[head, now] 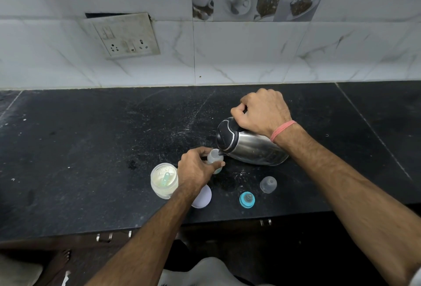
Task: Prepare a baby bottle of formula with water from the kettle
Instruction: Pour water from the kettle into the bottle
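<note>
A steel kettle with a black lid is tipped to the left, its spout over the mouth of a small clear baby bottle. My right hand grips the kettle's handle from above. My left hand is wrapped around the bottle, which stands on the black counter. An open jar of formula powder with a teal scoop in it stands just left of my left hand. The teal ring with the teat and the clear bottle cap lie on the counter in front of the kettle.
A pale round lid lies partly under my left forearm. A wall socket plate sits on the tiled wall behind. Cabinet handles run below the counter's front edge. A bare foot shows on the floor.
</note>
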Available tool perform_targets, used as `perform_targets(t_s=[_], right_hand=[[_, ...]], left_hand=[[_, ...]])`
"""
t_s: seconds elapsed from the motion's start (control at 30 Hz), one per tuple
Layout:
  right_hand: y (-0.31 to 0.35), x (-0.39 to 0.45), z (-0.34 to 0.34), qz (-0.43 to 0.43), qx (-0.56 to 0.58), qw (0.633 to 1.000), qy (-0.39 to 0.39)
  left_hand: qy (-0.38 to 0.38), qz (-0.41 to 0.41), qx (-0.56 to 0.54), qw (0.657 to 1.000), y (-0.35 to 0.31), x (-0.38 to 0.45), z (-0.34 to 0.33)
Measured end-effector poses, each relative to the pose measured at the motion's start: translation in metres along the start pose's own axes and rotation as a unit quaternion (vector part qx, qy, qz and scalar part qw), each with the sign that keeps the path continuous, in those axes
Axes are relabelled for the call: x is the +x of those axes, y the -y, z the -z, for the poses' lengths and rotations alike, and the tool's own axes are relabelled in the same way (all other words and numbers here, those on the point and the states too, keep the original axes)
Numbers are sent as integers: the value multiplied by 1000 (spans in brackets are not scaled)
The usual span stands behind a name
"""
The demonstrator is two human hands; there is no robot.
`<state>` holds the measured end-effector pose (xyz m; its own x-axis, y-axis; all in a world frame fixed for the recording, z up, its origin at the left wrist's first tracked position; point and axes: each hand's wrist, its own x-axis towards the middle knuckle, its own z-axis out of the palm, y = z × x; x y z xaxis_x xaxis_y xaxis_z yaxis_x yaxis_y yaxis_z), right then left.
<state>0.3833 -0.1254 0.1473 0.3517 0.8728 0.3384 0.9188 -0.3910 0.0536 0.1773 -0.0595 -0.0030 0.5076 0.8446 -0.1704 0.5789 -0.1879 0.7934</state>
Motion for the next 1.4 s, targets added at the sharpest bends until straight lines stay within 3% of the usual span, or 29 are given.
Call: perform_targets(t_s=[1.4], right_hand=[[3,3,4,5,-2,1000,22]], left_hand=[[4,1,-10,1000,3,2,-2]])
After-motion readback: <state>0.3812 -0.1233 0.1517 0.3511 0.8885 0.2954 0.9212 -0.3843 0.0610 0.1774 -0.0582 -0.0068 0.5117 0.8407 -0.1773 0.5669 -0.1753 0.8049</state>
